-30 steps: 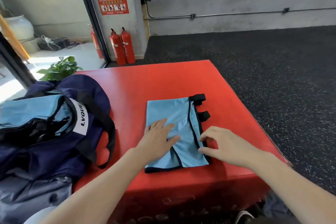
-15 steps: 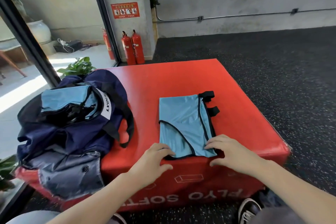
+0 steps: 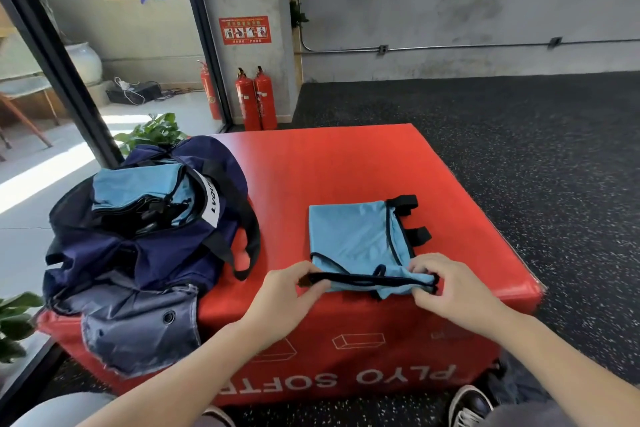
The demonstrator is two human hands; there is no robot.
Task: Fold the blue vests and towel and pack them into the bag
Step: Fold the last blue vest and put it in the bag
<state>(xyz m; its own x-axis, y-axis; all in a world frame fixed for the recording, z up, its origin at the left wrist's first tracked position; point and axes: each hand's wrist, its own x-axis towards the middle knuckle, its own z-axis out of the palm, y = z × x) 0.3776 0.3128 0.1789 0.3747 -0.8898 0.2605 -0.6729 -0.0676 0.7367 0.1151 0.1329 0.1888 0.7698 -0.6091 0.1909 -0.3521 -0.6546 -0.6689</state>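
A light blue vest (image 3: 353, 236) with black trim lies partly folded on the red box (image 3: 329, 166), its black straps pointing right. My left hand (image 3: 287, 291) pinches the near left corner of the vest's black-edged hem. My right hand (image 3: 446, 288) pinches the near right corner, and the near edge is lifted off the box between the two hands. A dark navy bag (image 3: 145, 232) sits open at the left of the box, with folded light blue cloth (image 3: 138, 184) inside it.
The bag's black strap (image 3: 249, 239) loops toward the vest. A grey flap of the bag hangs over the box's near left edge. Two red fire extinguishers (image 3: 256, 97) stand by the wall behind. Potted plants (image 3: 152, 132) stand left of the box.
Both hands slid from on top of the vest to its near edge, gripped the corners and raised that edge. The camera pulled back and up.
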